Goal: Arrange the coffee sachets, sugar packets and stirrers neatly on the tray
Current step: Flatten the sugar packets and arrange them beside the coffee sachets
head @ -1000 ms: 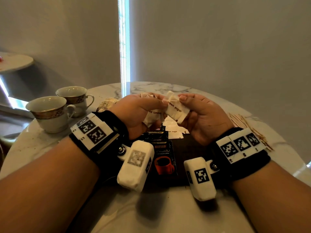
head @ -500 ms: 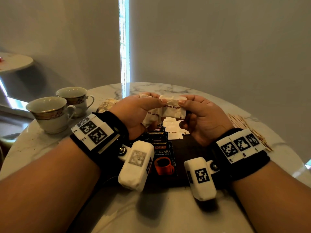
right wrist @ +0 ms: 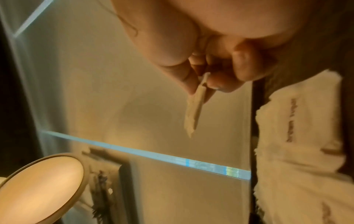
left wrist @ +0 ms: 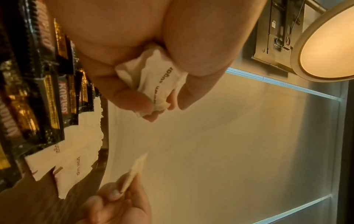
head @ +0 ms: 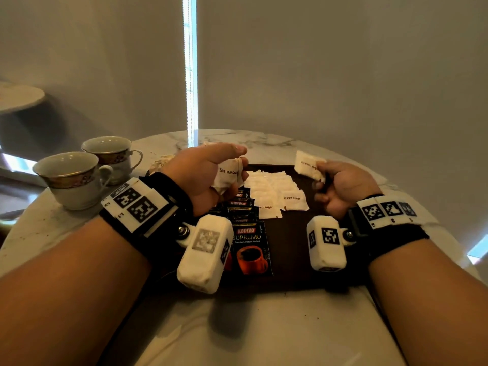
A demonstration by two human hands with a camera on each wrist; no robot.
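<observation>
A dark tray (head: pixel 290 249) lies on the marble table in front of me. On it, black Kopiko coffee sachets (head: pixel 249 247) overlap in a column at the left, and white brown-sugar packets (head: pixel 274 191) overlap in two columns beside them. My left hand (head: pixel 211 173) grips a bunch of white sugar packets (head: pixel 228 174) above the tray's far left; the bunch (left wrist: pixel 157 81) is crumpled between thumb and fingers. My right hand (head: pixel 340 184) pinches a single sugar packet (head: pixel 307 165) over the tray's far right corner, seen edge-on (right wrist: pixel 194 109) in the right wrist view.
Two gold-rimmed teacups (head: pixel 74 178) (head: pixel 111 157) stand at the table's left. A crumpled pale thing (head: pixel 162 163) lies behind my left wrist. The round table's edge (head: pixel 396 180) curves close behind my right hand. A grey wall rises behind the table.
My hands, which were together on the bunch of sugar packets, have come apart. The right hand has carried one packet off to the right; the left keeps the rest.
</observation>
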